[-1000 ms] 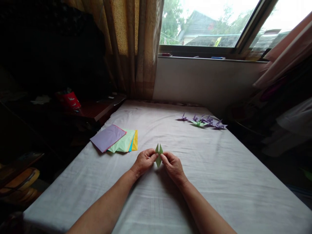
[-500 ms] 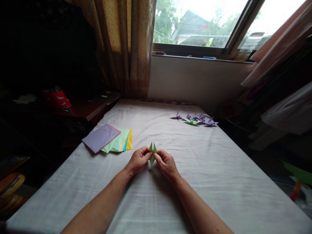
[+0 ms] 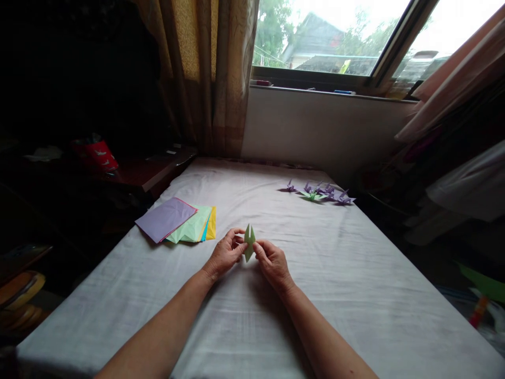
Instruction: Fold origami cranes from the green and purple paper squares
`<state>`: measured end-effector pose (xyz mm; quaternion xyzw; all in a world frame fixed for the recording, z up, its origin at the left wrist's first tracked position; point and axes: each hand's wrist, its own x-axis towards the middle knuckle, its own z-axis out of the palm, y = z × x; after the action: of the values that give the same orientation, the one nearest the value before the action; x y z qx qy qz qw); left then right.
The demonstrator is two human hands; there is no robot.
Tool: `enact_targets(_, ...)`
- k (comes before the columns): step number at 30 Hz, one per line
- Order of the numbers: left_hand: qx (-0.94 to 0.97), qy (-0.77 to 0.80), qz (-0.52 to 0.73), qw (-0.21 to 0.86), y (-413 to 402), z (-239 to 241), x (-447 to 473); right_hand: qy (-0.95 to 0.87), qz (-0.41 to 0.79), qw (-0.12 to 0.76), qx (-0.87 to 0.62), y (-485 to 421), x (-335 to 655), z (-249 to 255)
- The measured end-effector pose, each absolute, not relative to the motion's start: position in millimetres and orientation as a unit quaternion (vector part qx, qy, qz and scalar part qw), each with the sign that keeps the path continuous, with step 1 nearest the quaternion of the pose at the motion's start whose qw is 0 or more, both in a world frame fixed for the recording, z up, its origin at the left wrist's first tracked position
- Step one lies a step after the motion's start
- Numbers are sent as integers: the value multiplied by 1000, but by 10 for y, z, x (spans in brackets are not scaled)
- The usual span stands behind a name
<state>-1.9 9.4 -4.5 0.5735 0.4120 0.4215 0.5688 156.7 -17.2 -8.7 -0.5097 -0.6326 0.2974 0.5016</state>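
A folded piece of light green origami paper [image 3: 249,243] stands upright between my hands, a narrow diamond with a slit splitting its top into two points. My left hand [image 3: 228,253] pinches its left side, thumb in front and fingers behind. On the right edge, my right hand [image 3: 273,262] closes thumb and forefinger on the same paper. Both hands are just above the white cloth [image 3: 331,295] that covers the table.
To the left lies a fanned stack of coloured paper, a purple sheet [image 3: 166,219] on top. Several purple paper cranes [image 3: 344,199] and a green paper crane [image 3: 313,196] sit at the back right. A dark desk with a red cup [image 3: 101,156] adjoins the left side.
The green folded paper has turned slightly, showing more of its broad face. The fingers of my left hand have loosened and spread a little behind it. The whole view has shifted slightly.
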Motion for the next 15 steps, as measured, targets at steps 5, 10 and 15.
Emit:
enact_targets(5,581,389,401,592,67,5,-31,-580,326,553,-502,-135,1629,-61)
enact_targets(10,594,382,399,585,59,15,-29,-582,367,543,-481,-112,1646,-75)
enact_targets(15,607,399,398,560,78,-23,-34,-607,339,536,-479,-135,1619,-71)
